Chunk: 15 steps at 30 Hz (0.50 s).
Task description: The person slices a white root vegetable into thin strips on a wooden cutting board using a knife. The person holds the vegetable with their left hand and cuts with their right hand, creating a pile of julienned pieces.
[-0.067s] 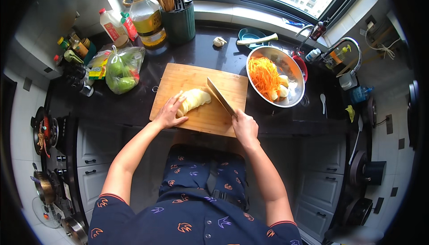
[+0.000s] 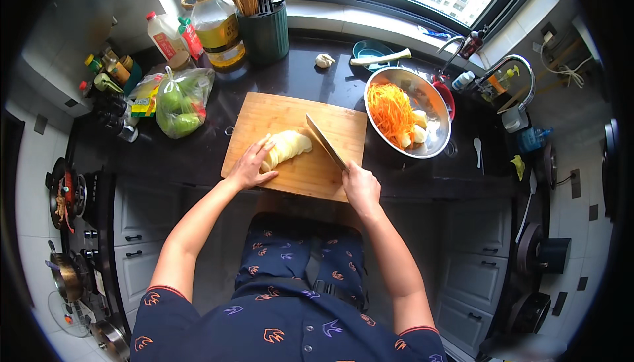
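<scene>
My left hand (image 2: 249, 167) lies flat on the pale sliced vegetable (image 2: 286, 147), fingers (image 2: 261, 148) spread a bit & curled over its left end, pressing it to the wooden cutting board (image 2: 264, 121). No wrap-around grip, just holding it down from on top. Veg sits abt mid-board, lying at a slant, its right end cut into thin slices.

Right hand (image 2: 361, 187) is at the board's lower right edge, fingers closed tight round the handle of the knife (image 2: 325, 141). Blade runs up & left from my fist, its tip just beside the veg's right end; can't tell if the edge is touching the veg or the board.

Board lies on the dark bench (image 2: 317, 81), near its front edge. To the right, just beside the board, a steel bowl (image 2: 436, 134) w/ shredded carrot (image 2: 391, 108) & some pale chunks in it. Left of the board, a clear plastic bag of green veg (image 2: 179, 104). Behind that, a big oil bottle (image 2: 216, 25), smaller bottles next to it & a dark green utensil holder (image 2: 264, 32) w/ chopsticks. A garlic bulb (image 2: 323, 60) sits behind the board, well apart from it. Sink tap (image 2: 515, 74) far right, stove (image 2: 66, 193) far left.
</scene>
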{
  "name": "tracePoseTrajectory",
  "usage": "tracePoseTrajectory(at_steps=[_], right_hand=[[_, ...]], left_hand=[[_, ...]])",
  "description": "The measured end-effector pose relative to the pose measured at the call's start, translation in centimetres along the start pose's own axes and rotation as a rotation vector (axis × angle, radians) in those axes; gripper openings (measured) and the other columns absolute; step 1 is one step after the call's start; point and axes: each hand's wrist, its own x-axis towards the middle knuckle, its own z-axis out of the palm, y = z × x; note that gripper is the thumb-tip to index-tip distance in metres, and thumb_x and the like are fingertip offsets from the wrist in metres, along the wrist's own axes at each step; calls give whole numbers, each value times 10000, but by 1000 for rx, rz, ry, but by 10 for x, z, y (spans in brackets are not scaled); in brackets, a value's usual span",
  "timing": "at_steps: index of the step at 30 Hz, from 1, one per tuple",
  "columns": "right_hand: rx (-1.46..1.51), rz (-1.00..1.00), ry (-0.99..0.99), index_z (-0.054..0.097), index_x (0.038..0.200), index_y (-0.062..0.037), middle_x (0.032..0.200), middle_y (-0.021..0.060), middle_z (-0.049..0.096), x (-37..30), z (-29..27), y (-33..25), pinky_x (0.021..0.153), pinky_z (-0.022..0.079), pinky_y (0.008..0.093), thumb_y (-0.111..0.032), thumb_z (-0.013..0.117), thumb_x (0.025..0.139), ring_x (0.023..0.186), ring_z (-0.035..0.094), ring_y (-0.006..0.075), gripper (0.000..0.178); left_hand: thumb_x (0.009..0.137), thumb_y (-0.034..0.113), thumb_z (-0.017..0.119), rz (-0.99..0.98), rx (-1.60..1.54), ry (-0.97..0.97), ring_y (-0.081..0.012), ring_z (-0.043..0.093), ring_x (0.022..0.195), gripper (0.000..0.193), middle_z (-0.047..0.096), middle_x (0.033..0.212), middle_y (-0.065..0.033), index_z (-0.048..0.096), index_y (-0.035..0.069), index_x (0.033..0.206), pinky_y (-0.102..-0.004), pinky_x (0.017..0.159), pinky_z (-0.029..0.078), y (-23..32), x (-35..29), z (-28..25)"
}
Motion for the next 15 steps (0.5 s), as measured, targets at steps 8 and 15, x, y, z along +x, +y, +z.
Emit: tracePoseTrajectory(at_steps=[8, 15], right_hand=[[-13, 1, -27, 610, 998, -102, 750, 215, 709, -1, 2, -10, 670, 575, 542, -175, 535, 979, 761, 724, 428, 107], [-56, -10, -38, 607, 1038, -115, 748, 226, 709, -7, 13, -16, 656, 573, 532, -176, 540, 990, 742, 728, 418, 102]], left_hand=[[868, 373, 795, 17, -39, 24, -387, 485, 1390, 770, 415, 1590, -184, 464, 84, 1501, -433, 1113, 449, 2, 8, -9], [850, 409, 807, -42, 36, 74, -367, 498, 1377, 828, 448, 1556, -178, 449, 64, 1512, -426, 1133, 433, -9, 11, 8]])
